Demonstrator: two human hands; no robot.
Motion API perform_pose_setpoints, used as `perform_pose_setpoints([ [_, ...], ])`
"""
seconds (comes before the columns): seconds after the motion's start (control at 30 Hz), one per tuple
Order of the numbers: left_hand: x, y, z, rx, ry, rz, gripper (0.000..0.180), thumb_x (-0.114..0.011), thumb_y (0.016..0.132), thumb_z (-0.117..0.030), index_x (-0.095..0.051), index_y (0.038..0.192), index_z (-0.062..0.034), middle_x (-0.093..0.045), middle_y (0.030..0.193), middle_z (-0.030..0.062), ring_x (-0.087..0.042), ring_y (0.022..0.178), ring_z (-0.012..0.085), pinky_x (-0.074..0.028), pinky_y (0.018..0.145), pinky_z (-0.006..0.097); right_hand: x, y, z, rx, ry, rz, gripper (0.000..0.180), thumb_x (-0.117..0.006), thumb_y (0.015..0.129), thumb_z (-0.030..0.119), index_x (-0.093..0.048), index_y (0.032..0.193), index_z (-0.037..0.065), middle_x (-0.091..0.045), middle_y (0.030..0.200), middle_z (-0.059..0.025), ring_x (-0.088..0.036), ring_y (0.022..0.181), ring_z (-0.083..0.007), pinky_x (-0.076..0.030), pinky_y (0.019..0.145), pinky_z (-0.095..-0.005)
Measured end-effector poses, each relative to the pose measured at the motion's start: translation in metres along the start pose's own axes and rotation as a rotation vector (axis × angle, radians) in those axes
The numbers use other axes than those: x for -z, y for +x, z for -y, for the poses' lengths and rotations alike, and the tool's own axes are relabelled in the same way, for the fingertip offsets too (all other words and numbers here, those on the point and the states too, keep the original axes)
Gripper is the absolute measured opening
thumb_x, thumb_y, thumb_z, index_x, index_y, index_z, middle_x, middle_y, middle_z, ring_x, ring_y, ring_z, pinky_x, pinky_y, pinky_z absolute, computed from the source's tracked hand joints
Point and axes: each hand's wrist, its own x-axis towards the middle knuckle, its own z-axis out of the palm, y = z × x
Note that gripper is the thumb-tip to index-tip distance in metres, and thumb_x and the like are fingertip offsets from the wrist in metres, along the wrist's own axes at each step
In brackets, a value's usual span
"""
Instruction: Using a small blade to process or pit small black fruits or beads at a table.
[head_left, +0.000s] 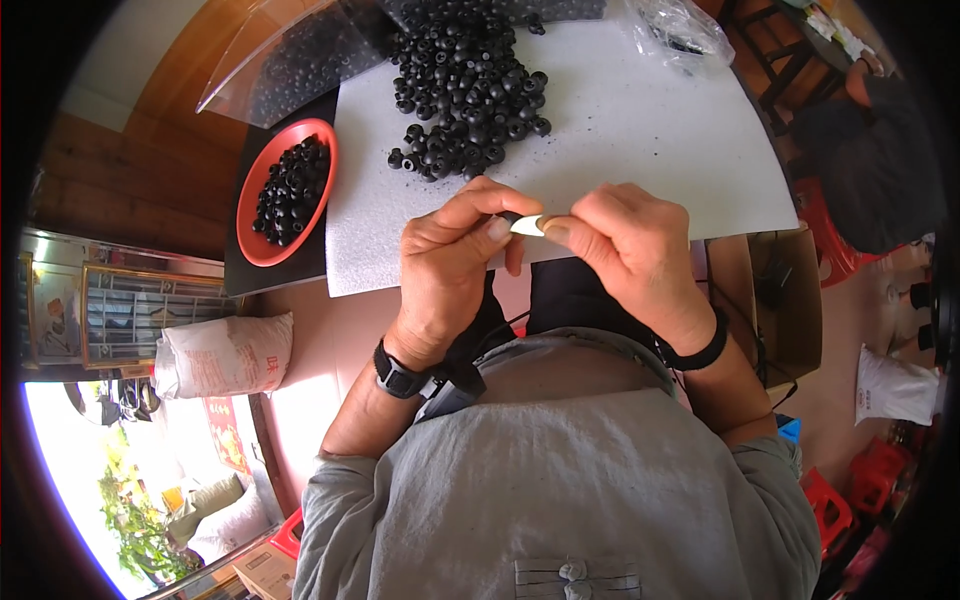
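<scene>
Hands, left (pixel 450 245) and right (pixel 620 240), pinch one small pale piece (pixel 527 226), perhaps a blade.

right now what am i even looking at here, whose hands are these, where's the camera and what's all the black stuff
This is one picture from a wide fisheye camera worn on a person's head, looking down, so straight edges bend near the rim. There is no machine: the two bare hands are the wearer's own, coming up from the grey shirt at the bottom.

The left hand and the right hand meet at the fingertips, pinching a small pale piece between them. A dark bit seems to sit against it, but it is too small to tell.

They work over a white foam sheet. On it lies a heap of small black ring-shaped beads. To the left, a red oval plastic dish holds more of them. A clear plastic bag lies at the top right.
</scene>
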Motion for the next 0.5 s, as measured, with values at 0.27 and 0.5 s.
perform_pose_setpoints([
  [0.27, 0.016, -0.005, -0.022, -0.108, 0.057, -0.129, 0.030, -0.059, 0.096, 0.010, -0.072, 0.122, 0.0069, -0.068, 0.109, 0.0127, -0.064, 0.085, 0.0172, -0.056, 0.068, 0.030, 0.015, -0.003, 0.007, -0.400, 0.504, -0.034, 0.023, -0.077, 0.097, 0.014, -0.069, 0.081, -0.001, -0.054, 0.064, -0.0011, -0.045, 0.059, -0.0074, -0.036, 0.054, -0.0264],
  [0.5, 0.097, -0.011, -0.117, -0.295, 0.910, -0.631, 0.028, -0.060, 0.093, 0.007, -0.078, 0.113, 0.0017, -0.070, 0.099, 0.0038, -0.061, 0.078, 0.0095, -0.050, 0.072, 0.025, 0.013, -0.009, 0.000, -0.266, 0.377, -0.054, 0.024, -0.076, 0.097, 0.015, -0.068, 0.081, -0.001, -0.060, 0.067, -0.0029, -0.048, 0.059, -0.0107, -0.037, 0.054, -0.0278],
])
